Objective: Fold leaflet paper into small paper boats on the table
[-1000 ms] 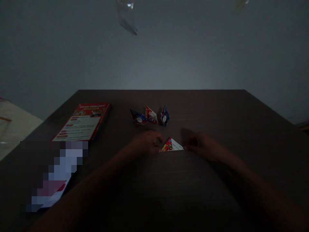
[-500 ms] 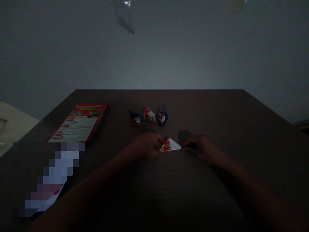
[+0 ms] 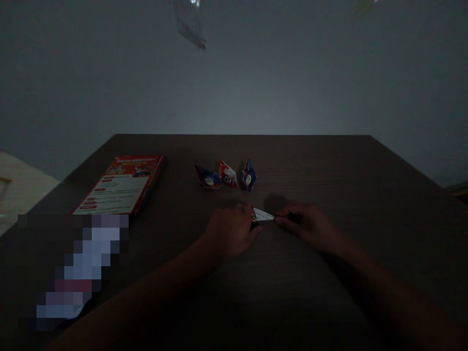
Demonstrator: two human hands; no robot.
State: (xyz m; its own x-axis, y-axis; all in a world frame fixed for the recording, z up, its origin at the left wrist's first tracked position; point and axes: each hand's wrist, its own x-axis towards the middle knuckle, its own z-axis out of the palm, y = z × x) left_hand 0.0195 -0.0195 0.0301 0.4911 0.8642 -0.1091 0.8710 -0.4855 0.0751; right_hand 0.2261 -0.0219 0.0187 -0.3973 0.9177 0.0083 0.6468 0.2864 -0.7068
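Note:
A small folded piece of paper (image 3: 262,215), red and white with print, is held low over the dark table between my hands. My left hand (image 3: 234,229) is closed over its left end and hides that part, with the thumb toward the near side. My right hand (image 3: 307,222) pinches the pointed right tip between thumb and fingertips. Just beyond my hands stand three folded paper boats: a blue one (image 3: 208,179), a red and white one (image 3: 228,174) and another blue one (image 3: 249,175).
On the left of the table (image 3: 310,165) lies a thick red and white book or stack of printed sheets (image 3: 120,187). Nearer me, a pixelated patch (image 3: 91,253) covers something pale. A wall rises behind, with a clear plastic piece (image 3: 190,24) on it.
My left hand has slid right and turned over the paper, covering most of its red part. Less of the paper shows. My right hand keeps its pinch on the tip.

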